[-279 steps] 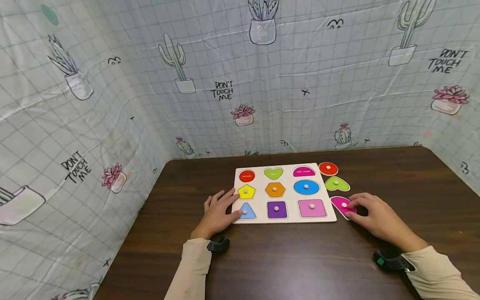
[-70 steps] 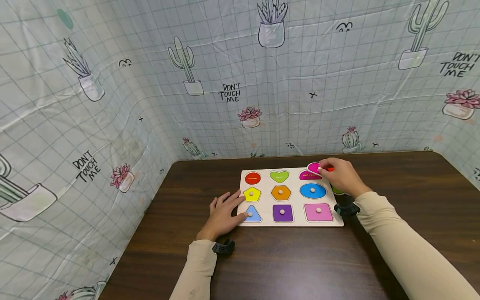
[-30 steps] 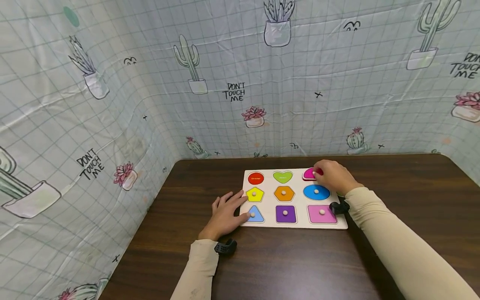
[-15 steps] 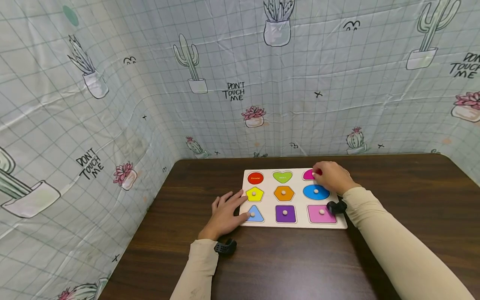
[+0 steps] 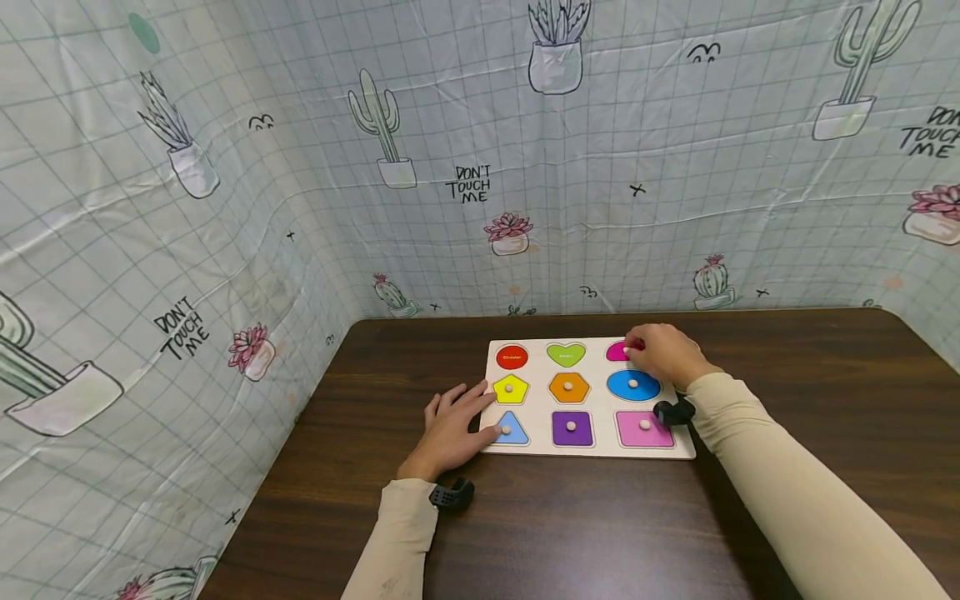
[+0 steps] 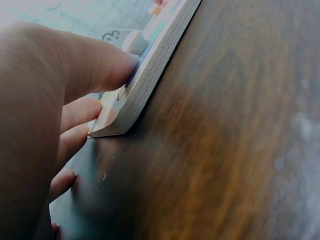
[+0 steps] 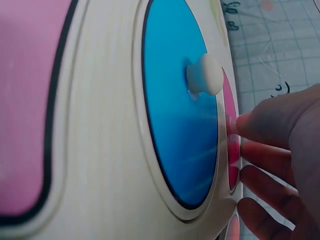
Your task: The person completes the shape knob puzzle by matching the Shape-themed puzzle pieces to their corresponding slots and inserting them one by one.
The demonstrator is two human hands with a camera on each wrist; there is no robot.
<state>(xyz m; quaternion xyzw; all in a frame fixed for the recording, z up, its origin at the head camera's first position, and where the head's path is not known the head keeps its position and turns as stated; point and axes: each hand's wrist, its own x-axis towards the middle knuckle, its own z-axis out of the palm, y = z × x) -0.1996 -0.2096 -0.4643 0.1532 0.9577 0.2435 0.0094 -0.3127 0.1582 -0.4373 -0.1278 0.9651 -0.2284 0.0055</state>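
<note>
A white shape puzzle board (image 5: 536, 408) lies on the table. At its upper right slot, my right hand (image 5: 666, 354) pinches the knob of the magenta half-round piece (image 5: 615, 352), which sits level in its slot. The right wrist view shows that magenta piece (image 7: 230, 102) beyond the blue oval piece (image 7: 175, 125), with the thumb at its knob. My left hand (image 5: 448, 433) rests with spread fingers on the board's left edge, thumb by the light blue triangle piece (image 5: 512, 432). In the left wrist view the thumb (image 6: 100, 65) touches the board's corner.
Knobbed pieces fill the two lower rows, among them a yellow pentagon (image 5: 510, 389), an orange hexagon (image 5: 564, 392) and a purple square (image 5: 562, 435). The printed red circle (image 5: 512, 357) and green heart (image 5: 566, 356) slots show no pieces. A patterned cloth (image 5: 585, 242) hangs behind the table.
My right hand took the half-round piece from the table right of the board, carried it up to its slot and lowered it in. The left hand stays on the board's left edge.
</note>
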